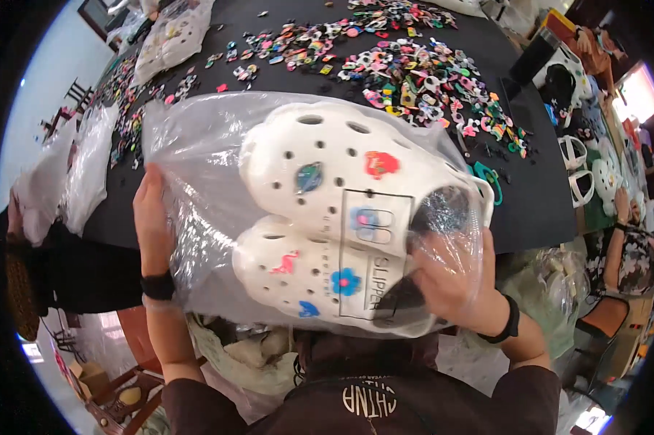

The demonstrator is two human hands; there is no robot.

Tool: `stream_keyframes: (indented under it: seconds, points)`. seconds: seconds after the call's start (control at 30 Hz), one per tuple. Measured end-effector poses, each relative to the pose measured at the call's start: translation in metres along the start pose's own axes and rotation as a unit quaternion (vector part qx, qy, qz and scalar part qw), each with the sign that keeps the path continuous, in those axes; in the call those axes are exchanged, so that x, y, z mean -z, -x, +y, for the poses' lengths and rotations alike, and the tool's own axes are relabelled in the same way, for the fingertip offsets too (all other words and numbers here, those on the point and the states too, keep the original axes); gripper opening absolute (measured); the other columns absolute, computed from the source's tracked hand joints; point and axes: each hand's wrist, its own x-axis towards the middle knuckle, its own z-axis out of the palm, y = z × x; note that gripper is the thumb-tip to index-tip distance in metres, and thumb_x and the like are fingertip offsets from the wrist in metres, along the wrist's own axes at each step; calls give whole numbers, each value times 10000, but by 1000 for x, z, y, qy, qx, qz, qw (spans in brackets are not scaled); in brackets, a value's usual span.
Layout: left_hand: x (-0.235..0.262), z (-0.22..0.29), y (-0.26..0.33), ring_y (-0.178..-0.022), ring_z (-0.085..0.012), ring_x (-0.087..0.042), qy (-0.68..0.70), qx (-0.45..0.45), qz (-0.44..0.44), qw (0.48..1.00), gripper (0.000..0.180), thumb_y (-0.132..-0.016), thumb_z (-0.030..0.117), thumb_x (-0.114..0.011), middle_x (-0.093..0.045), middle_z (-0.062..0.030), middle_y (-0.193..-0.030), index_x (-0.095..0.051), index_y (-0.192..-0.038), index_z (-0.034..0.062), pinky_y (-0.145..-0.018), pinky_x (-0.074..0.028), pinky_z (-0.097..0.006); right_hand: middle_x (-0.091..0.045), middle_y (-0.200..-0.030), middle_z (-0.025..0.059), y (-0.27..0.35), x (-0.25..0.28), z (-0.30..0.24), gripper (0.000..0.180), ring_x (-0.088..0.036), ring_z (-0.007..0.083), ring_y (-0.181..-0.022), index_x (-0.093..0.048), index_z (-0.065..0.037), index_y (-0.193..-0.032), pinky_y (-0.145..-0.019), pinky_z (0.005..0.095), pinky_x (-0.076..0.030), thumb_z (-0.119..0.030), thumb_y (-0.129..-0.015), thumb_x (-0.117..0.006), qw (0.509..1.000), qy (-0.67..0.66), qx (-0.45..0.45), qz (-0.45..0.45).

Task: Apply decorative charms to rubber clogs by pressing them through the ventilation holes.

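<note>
A pair of white clogs (327, 156) lies in a clear plastic bag (196, 145), held up before my chest. Round holes and colourful charms cover the clogs, among them a blue flower (346, 282), a red charm (381, 164) and a pink charm (285, 262). My left hand (151, 206) is closed on the bag's left edge. At the heel end, my right hand (450, 279) grips the clogs, its palm and thumb partly seen through the shiny plastic. Some of its fingers are hidden behind the clogs.
Many small colourful charms (421, 76) are heaped on the black table (537, 210). Another bagged pair of clogs (171, 40) lies at the far left. White plastic bags (88, 163) hang near a person at left. At right, another person's hand (621, 203) is by white clogs (604, 177).
</note>
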Motion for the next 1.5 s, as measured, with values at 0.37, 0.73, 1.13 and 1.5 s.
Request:
stream_keyframes:
  seconds: [0.37,0.73,1.13,1.5]
  points:
    - [176,10,47,-1032,-290,-557,52,-85,318,943,487,-967,332,-402,-555,-178,-1190,-479,-1221,-77,-907,-435,-354,-579,-890,63,18,36,50,324,-539,235,-754,-619,-34,-891,-680,350,-337,-90,-590,-725,987,33,-150,43]
    - [29,69,67,-1041,-349,-526,-464,-435,438,635,333,-960,186,-427,-517,-231,-1201,-506,-1182,-50,-903,-420,-387,-538,-905,114,-100,-44,59,293,-541,277,-877,-596,-57,-895,-745,385,-403,-259,-706,-693,993,17,-81,87]
    - [-237,111,158,-1179,-380,-488,13,-457,-533,712,174,-775,108,-597,-579,-137,-1188,-597,-911,0,-1016,-304,-501,-373,-1343,239,36,90,21,724,-608,268,-980,-369,-16,-1329,-830,298,-490,-228,-733,-722,922,-374,-86,49]
    - [-205,110,158,-1143,-373,-500,-203,-487,-433,731,349,-737,68,-680,-568,-148,-1183,-601,-1074,26,-935,-402,-442,-578,-1088,96,193,135,226,273,-554,216,-1013,-579,-24,-1085,-891,355,-433,-197,-893,-489,952,-33,-305,-4]
